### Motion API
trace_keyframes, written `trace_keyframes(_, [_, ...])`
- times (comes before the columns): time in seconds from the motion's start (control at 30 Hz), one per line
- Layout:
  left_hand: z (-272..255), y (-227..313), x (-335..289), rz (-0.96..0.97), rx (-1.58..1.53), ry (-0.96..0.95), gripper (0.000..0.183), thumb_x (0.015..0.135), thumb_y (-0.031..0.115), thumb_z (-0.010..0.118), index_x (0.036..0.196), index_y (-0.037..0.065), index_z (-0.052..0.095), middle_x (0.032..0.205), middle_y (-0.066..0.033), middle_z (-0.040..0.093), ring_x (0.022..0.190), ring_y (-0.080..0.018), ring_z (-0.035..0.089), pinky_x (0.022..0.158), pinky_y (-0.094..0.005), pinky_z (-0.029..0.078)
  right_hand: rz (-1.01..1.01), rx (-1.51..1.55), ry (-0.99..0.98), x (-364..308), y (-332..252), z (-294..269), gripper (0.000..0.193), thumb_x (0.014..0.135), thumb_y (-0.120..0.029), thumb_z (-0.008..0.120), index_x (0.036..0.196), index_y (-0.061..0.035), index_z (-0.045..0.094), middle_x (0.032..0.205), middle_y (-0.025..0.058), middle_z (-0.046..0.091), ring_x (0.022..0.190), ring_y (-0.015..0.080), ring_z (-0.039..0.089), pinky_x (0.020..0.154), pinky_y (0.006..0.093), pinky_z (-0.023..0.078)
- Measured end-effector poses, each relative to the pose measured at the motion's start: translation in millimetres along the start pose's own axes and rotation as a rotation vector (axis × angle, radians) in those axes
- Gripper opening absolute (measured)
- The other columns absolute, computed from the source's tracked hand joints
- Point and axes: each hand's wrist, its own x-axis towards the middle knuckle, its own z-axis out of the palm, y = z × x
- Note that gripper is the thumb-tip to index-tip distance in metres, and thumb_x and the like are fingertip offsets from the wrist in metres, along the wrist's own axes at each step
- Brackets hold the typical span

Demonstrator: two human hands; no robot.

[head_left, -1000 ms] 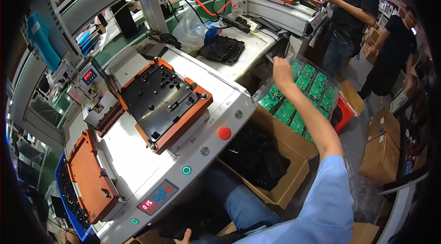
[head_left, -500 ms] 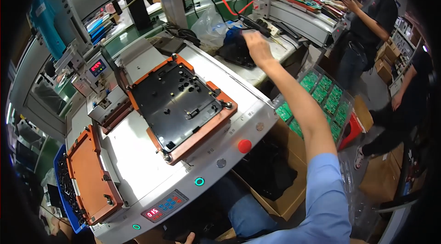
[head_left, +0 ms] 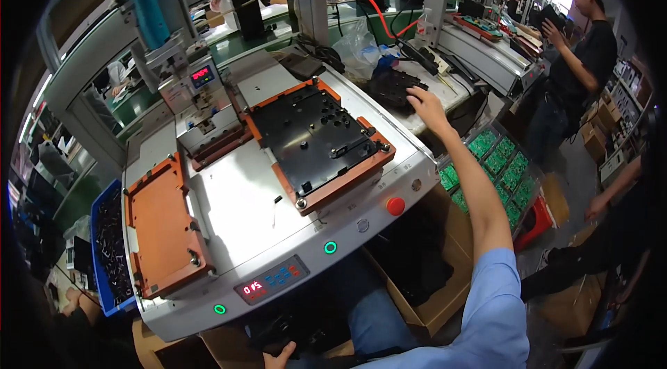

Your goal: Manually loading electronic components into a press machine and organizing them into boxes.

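My right hand (head_left: 429, 109) reaches to the back right, fingers loosely extended at the near right edge of a black plastic part (head_left: 391, 86) on the side table. I cannot tell how firmly the fingertips touch it. Low in the view, my left hand (head_left: 281, 355) is closed at the edge of a dark plastic piece (head_left: 313, 333) by my lap; only its thumb side shows. On the white machine bed, a black plastic panel (head_left: 306, 138) with small posts and holes lies in an orange fixture (head_left: 347, 185). A second orange fixture (head_left: 161, 237) at the left has a bare plate.
A blue bin (head_left: 104, 284) of small dark parts sits at the left. A cardboard box (head_left: 445, 291) with black pieces and a tray of green circuit boards (head_left: 497, 158) are at the right. A red button (head_left: 394, 206) marks the machine's front. Another person (head_left: 580, 56) stands back right.
The view has swung left, so the machine appears farther right. My right hand has drawn back slightly from over the black part to its near right edge. My left hand stays low.
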Motion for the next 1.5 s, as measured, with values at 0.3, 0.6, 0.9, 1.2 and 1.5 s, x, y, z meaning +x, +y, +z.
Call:
trace_keyframes(0.3, [-58,-75,15,0.121,-0.131,-0.067,0.047,0.078,0.011,0.072,0.119,-0.002,0.053,0.113,-0.0101,0.058,0.101,-0.0197,0.054,0.091,-0.0317,0.041,0.305,0.506,0.243,-123,-230,-132,0.022,0.094,-0.017,0.048,0.099,0.0008,0.06,0.075,0.0023,0.057,0.069,0.0091,0.053,0.066,0.0228,0.043])
trace_keyframes(0.6, [-57,-43,14,0.048,-0.625,-0.455,0.067,0.07,0.003,0.07,0.13,0.0,0.041,0.125,-0.0108,0.051,0.115,-0.0254,0.049,0.101,-0.0374,0.036,0.008,0.793,-0.803,-313,-409,-49,0.048,0.088,-0.029,0.06,0.125,-0.0017,0.047,0.104,0.0196,0.059,0.093,0.0333,0.06,0.08,0.0341,0.049])
trace_keyframes(0.9, [-77,-37,11,0.047,-0.73,-0.455,0.065,0.069,0.016,0.076,0.125,0.001,0.047,0.118,-0.0096,0.056,0.11,-0.0249,0.053,0.098,-0.0369,0.039,0.08,0.86,-0.927,-277,-458,-48,0.029,0.092,-0.023,0.054,0.103,0.0028,0.051,0.084,0.0212,0.055,0.078,0.0359,0.058,0.066,0.0368,0.045])
trace_keyframes(1.2, [-83,-47,22,0.189,-0.809,-0.702,0.07,0.075,0.021,0.073,0.133,0.003,0.037,0.117,-0.0139,0.056,0.11,-0.026,0.055,0.097,-0.0384,0.041,0.161,0.621,-0.729,-185,-466,-79,0.022,0.089,-0.019,0.06,0.1,0.0004,0.059,0.084,0.0072,0.057,0.076,0.0079,0.051,0.067,0.0252,0.044])
trace_keyframes(1.5, [-69,-13,9,0.314,-0.476,-0.724,0.048,0.09,0.018,0.055,0.131,0.001,0.041,0.11,-0.0188,0.061,0.106,-0.0283,0.058,0.096,-0.0384,0.042,0.161,0.891,-0.462,-12,-472,-27,0.034,0.092,-0.025,0.054,0.106,0.0048,0.059,0.093,0.0034,0.061,0.085,0.0086,0.054,0.078,0.0228,0.041])
